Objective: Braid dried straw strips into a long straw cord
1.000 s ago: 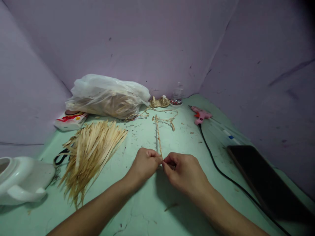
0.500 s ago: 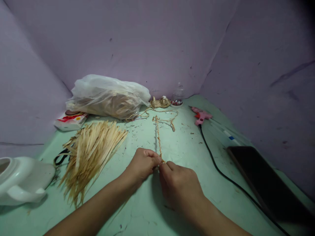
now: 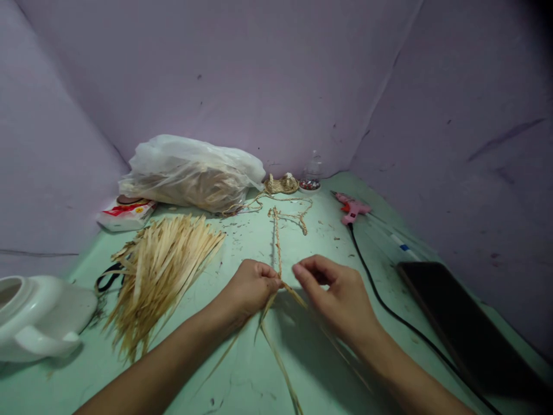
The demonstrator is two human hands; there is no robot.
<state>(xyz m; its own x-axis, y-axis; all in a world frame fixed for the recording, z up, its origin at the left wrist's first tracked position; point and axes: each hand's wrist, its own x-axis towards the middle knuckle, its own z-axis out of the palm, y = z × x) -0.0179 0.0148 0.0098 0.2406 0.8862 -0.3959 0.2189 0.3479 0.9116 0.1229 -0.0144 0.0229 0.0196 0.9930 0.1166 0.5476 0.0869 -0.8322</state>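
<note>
Over a green table (image 3: 250,248), left hand (image 3: 250,283) pinching braided cord (image 3: 279,248); right hand (image 3: 345,297) — loosely curled — just beside

cord (image 3: 278,243) showing tan plait, near strands (image 3: 296,296) showing yellowish straw, left strip bundle (image 3: 155,276) fading cream to brown, table (image 3: 242,369) showing mint green with dark specks, far wall (image 3: 259,69) showing mauve, far bag (image 3: 190,151) showing milky white, right glue gun (image 3: 355,208) showing pink

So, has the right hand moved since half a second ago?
Yes: the right hand has moved rightward and slightly forward, away from the left hand and nearer the pink glue gun.
</note>
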